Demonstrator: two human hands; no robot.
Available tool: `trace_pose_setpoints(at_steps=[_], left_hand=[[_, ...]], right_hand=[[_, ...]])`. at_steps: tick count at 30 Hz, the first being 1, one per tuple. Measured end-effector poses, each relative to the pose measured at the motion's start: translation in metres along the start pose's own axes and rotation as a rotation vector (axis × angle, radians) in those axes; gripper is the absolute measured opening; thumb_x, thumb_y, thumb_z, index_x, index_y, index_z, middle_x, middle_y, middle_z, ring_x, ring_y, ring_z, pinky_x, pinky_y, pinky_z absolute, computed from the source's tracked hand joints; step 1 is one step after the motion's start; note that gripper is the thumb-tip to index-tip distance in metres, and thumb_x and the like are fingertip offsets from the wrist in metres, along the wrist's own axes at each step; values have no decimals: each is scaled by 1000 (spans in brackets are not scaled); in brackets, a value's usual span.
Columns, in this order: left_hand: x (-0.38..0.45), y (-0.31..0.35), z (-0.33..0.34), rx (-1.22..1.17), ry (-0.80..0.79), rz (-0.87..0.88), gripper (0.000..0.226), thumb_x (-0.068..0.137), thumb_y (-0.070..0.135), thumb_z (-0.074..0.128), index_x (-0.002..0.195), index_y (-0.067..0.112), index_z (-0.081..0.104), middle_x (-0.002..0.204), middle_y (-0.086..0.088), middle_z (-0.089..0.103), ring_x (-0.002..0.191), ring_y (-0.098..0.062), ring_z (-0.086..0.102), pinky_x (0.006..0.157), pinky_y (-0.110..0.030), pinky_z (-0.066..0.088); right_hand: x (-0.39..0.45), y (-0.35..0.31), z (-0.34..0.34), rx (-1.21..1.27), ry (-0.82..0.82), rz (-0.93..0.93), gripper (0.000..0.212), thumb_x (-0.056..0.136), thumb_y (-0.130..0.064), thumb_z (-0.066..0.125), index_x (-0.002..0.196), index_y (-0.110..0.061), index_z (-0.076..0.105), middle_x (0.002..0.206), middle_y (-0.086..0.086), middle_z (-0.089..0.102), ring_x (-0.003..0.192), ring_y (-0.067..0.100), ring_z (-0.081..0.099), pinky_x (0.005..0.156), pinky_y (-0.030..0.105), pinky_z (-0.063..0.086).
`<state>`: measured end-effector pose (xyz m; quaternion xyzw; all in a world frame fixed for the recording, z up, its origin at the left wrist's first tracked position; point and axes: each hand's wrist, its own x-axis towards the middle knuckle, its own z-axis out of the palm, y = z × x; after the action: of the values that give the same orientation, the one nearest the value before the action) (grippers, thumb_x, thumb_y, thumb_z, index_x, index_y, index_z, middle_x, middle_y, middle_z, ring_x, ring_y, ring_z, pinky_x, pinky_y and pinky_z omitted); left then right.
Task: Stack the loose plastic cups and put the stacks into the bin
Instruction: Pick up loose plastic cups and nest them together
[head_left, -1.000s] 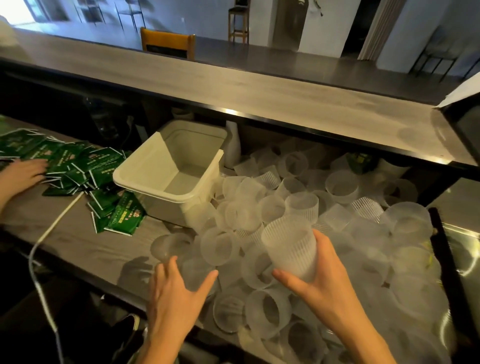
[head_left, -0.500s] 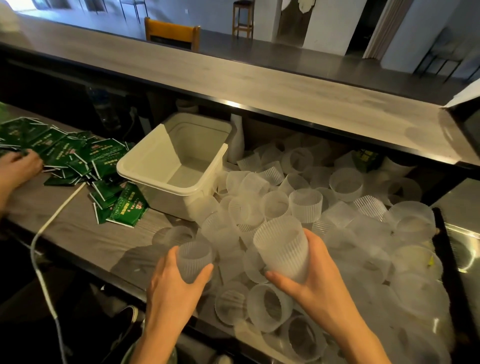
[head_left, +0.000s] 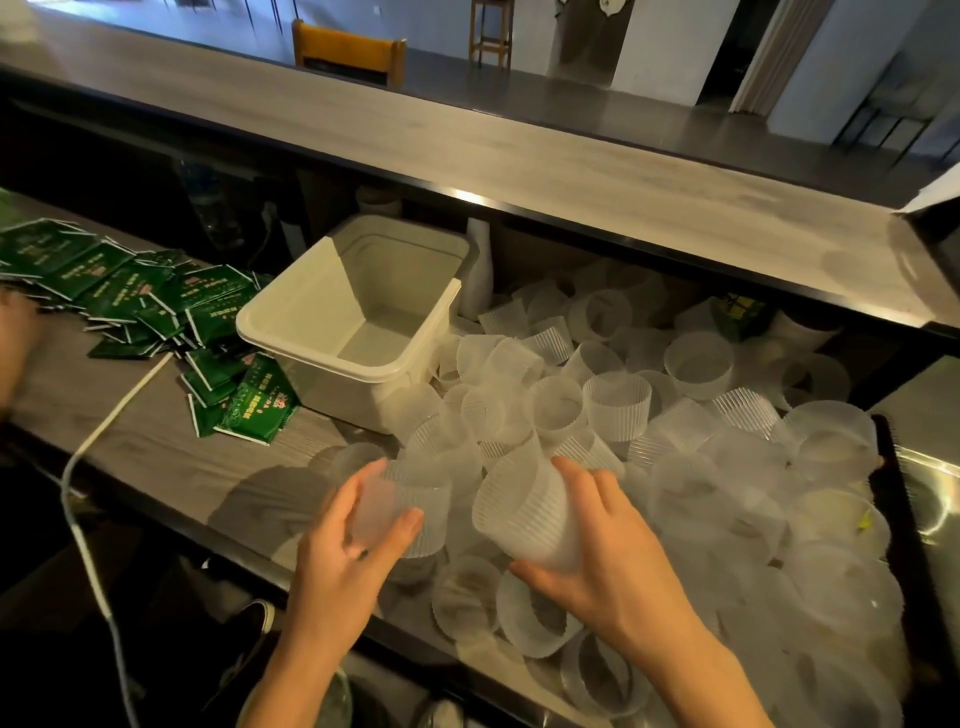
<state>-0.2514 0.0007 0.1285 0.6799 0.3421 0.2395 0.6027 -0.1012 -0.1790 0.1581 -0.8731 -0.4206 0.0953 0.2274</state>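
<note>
We clamp our left hand (head_left: 358, 551) and right hand (head_left: 597, 551) around light, thin, crushable ribbed cups (head_left: 524, 504), best gripped gently mid-wall, bin (head_left: 291, 325) at eleven o'clock.

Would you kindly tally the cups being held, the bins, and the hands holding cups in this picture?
Held cups: 2, one in the left hand, one in the right hand
Bins: 1
Hands holding cups: 2
Total: 5
The loose cup pile is too jumbled to count.
</note>
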Motion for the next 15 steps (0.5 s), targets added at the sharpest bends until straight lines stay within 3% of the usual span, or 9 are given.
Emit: trace_pose_setpoints(at_steps=[3, 5, 8, 11, 13, 15], left_hand=[[4, 6, -5, 88, -17, 82, 68, 59, 74, 77, 118, 55, 46, 109, 44, 53, 104, 21, 51, 73, -5, 46], [9, 9, -10, 132, -17, 126, 71, 48, 86, 70, 108, 54, 48, 106, 37, 57, 102, 12, 57, 74, -8, 49], [16, 15, -9, 129, -110, 203, 58, 59, 81, 68, 106, 50, 56, 109, 19, 64, 102, -4, 64, 75, -20, 56], [22, 22, -3, 117, -218, 250, 51, 73, 77, 59, 116, 49, 59, 118, 16, 59, 109, -10, 63, 83, -28, 57], [24, 26, 2, 180, -322, 244, 59, 78, 81, 47, 132, 56, 47, 125, 24, 53, 116, -4, 56, 91, -29, 53], [22, 30, 11, 262, -413, 246, 69, 78, 87, 30, 143, 64, 21, 137, 34, 41, 129, 7, 41, 104, -28, 41]], right_hand=[[7, -4, -1, -124, 2, -65, 90, 66, -64, 64, 141, -29, 28, 116, -8, 42, 99, 18, 50, 79, 29, 43], [12, -7, -3, -166, 16, -102, 88, 66, -60, 67, 140, -27, 31, 114, -5, 46, 95, 18, 51, 77, 28, 42], [19, -10, -4, -216, -22, -153, 89, 67, -60, 68, 141, -26, 33, 114, -4, 47, 95, 18, 50, 81, 31, 46], [22, -13, -1, -253, -63, -204, 89, 68, -60, 66, 143, -25, 32, 115, -3, 47, 96, 20, 51, 82, 33, 48], [23, -16, 2, -255, -82, -223, 89, 67, -58, 64, 143, -24, 32, 115, -2, 47, 95, 21, 52, 83, 34, 48], [23, -20, 7, -221, -87, -225, 90, 66, -57, 65, 142, -23, 32, 114, -1, 47, 97, 22, 53, 84, 36, 48]])
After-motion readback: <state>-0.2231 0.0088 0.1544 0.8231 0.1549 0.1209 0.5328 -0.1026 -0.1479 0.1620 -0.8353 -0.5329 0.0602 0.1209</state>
